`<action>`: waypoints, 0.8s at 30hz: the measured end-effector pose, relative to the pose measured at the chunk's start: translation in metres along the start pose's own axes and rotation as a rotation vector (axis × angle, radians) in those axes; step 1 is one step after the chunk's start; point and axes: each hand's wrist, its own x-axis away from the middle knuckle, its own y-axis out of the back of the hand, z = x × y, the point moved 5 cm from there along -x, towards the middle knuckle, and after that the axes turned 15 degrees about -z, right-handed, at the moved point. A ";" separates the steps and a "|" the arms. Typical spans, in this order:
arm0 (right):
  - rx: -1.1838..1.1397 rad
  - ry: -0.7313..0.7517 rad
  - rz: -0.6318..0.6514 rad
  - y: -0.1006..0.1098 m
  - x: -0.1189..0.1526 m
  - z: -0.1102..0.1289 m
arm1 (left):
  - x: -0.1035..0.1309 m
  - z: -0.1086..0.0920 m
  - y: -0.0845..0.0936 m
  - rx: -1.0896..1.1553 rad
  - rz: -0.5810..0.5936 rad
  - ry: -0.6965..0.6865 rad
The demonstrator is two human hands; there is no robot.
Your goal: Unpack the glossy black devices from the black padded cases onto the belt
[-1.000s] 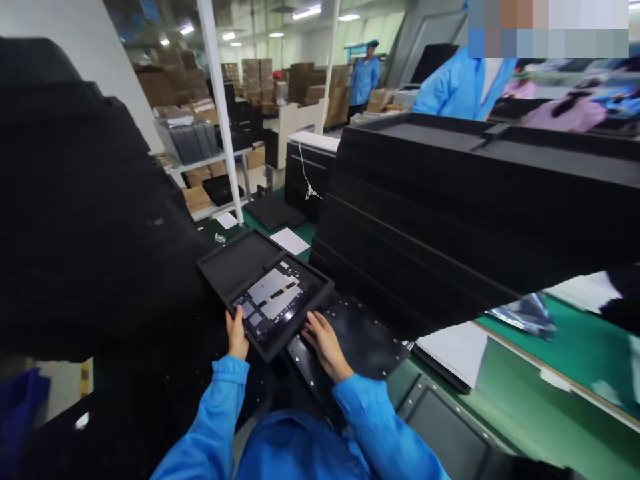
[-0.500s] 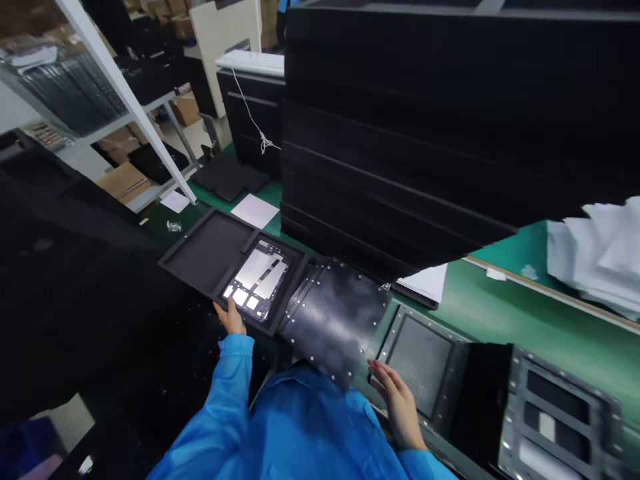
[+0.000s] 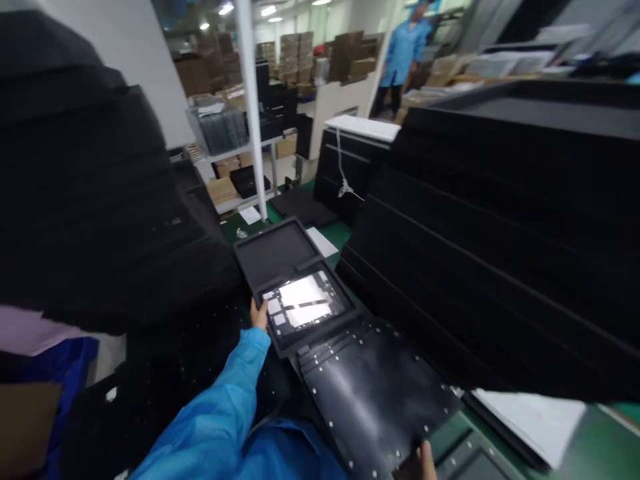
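At matte tray rim (image 3: pixel 320 331); left hand (image 3: pixel 259 315) pinching; at glossy studded sheet (image 3: pixel 380 393); right hand (image 3: pixel 427 461), grip unclear

Factory workshop with stacked cartons (image 3: pixel 297 57)

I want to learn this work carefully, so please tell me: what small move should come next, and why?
Probably the right hand should lightly raise the edge of the black studded panel, because it is right at that edge. The left hand grips the rim of the black tray, so the tray should stay steady.
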 end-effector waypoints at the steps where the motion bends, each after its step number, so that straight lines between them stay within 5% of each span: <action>1: -0.058 0.011 0.008 -0.014 0.007 0.006 | -0.011 0.001 0.004 -0.036 -0.017 0.004; 4: -0.154 0.036 -0.049 -0.038 0.024 0.019 | -0.036 0.011 0.010 -0.166 -0.068 -0.006; 12: -0.032 0.214 -0.227 -0.052 0.032 0.056 | -0.056 0.043 -0.008 -0.446 -0.186 -0.064; 16: -0.109 0.145 -0.287 -0.055 0.014 0.078 | -0.046 0.048 -0.012 -0.568 -0.165 -0.074; 20: -0.297 0.008 -0.259 -0.054 0.006 0.081 | -0.011 0.038 -0.006 -0.653 -0.089 -0.178; 22: -0.414 -0.088 -0.205 -0.058 0.008 0.080 | 0.014 0.025 -0.016 -0.623 0.047 -0.370; 24: -0.510 -0.147 -0.142 -0.064 0.010 0.079 | 0.049 0.022 -0.045 -0.556 0.420 -0.484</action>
